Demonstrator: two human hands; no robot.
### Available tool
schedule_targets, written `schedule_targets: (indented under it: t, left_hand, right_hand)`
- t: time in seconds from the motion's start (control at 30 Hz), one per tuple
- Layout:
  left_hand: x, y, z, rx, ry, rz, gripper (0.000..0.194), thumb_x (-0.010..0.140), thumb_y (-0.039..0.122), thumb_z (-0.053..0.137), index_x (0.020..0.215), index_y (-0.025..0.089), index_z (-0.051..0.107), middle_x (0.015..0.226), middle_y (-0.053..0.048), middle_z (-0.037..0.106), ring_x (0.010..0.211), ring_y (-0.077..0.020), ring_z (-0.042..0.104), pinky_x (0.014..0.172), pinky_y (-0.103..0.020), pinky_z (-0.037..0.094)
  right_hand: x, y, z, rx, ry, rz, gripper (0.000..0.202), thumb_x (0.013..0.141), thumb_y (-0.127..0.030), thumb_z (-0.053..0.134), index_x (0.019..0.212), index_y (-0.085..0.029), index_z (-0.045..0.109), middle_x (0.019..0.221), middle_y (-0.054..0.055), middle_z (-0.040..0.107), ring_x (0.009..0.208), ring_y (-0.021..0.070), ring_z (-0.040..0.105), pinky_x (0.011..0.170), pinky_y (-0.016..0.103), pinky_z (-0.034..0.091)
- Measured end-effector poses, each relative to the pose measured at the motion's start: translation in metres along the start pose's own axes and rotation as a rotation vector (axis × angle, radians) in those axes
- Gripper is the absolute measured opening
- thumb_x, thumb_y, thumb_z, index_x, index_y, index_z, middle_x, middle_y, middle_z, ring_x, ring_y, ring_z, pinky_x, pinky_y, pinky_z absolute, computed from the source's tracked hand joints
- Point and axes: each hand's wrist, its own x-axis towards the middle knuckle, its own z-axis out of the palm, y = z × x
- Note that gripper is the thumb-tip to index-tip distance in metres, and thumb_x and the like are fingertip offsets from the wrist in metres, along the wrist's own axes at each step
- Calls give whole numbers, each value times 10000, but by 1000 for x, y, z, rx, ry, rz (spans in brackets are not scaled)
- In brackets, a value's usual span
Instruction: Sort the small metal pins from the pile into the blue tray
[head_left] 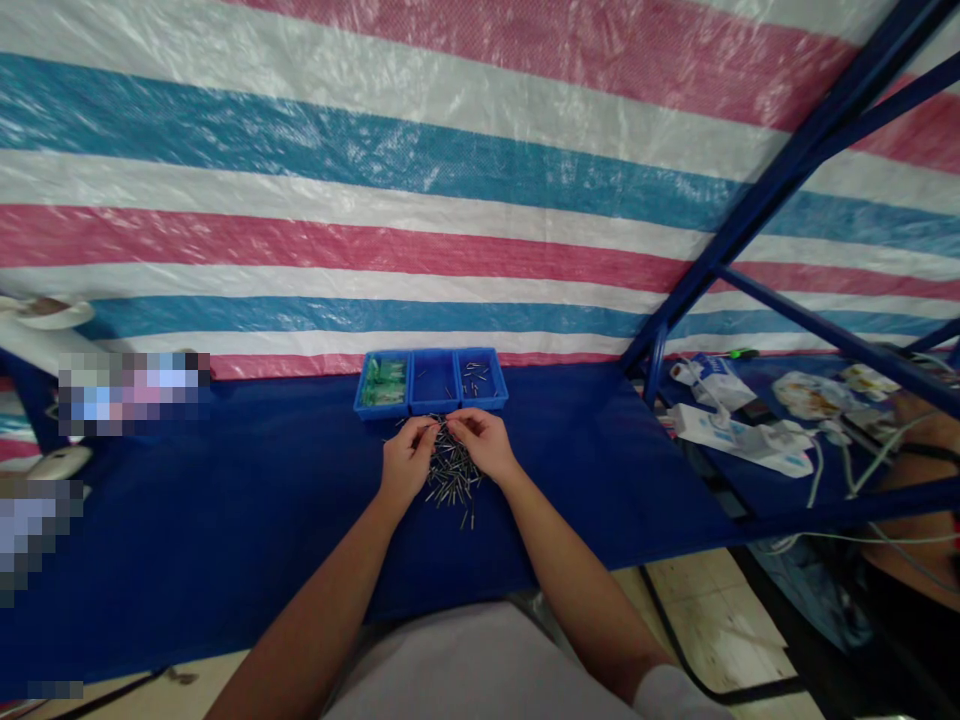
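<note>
A heap of thin metal pin-like pieces [453, 474] lies on the blue tabletop. Over its far left side my left hand [409, 458] is pinched closed. My right hand [486, 442] is also closed in a pinch, its fingertips close to those of the left. Whatever the fingertips hold is too small to make out. Just beyond the hands stand three joined blue bins. Green-tinted clear plastic packets [385, 380] fill the left bin [382, 410]. A few small pieces lie in the middle bin [432, 375], and several metal pieces [474, 378] in the right bin [491, 403].
The blue table [300, 500] backs onto a striped plastic sheet [375, 240]. A blue metal frame [709, 262] rises at right. Beyond it are a white power strip [739, 440], cables, plastic bags and part of another person [922, 480]. Blurred-out items stand at left.
</note>
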Motion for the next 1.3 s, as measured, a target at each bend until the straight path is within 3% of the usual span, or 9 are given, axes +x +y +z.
schedule_targets:
  t: [0.33, 0.63, 0.9, 1.3]
  left_hand:
    - [-1, 1, -1, 51, -42, -22, 381, 901, 440, 414, 675, 178, 575, 531, 32, 537, 515, -104, 504, 544, -217, 373]
    - [0, 4, 0, 34, 32, -38, 294, 828, 428, 547, 980, 192, 637, 595, 36, 590, 523, -103, 533, 539, -209, 408]
    - [1, -2, 1, 28, -5, -36, 273, 860, 426, 500, 886, 188, 631, 645, 18, 629, 557, -118, 574, 586, -230, 433]
    - [0, 1, 0, 101, -26, -17, 335, 904, 412, 393, 710, 189, 553, 561, 24, 578, 532, -116, 554, 561, -225, 400]
  right_hand:
    - [-1, -2, 1, -43, -4, 5, 208, 716, -365, 689, 824, -188, 708, 740, 35, 701, 640, 149, 616, 611, 266, 503]
    - [-1, -3, 1, -45, 24, 7, 190, 724, -354, 685, 821, -192, 706, 705, 32, 689, 622, 154, 612, 600, 271, 505]
    - [-1, 1, 0, -45, 13, -10, 170, 726, -329, 688, 829, -195, 710, 744, 30, 699, 644, 153, 623, 617, 269, 501]
    - [-2, 3, 1, -108, -7, -39, 166, 740, -323, 670, 834, -191, 709, 772, 43, 709, 659, 157, 621, 634, 280, 510]
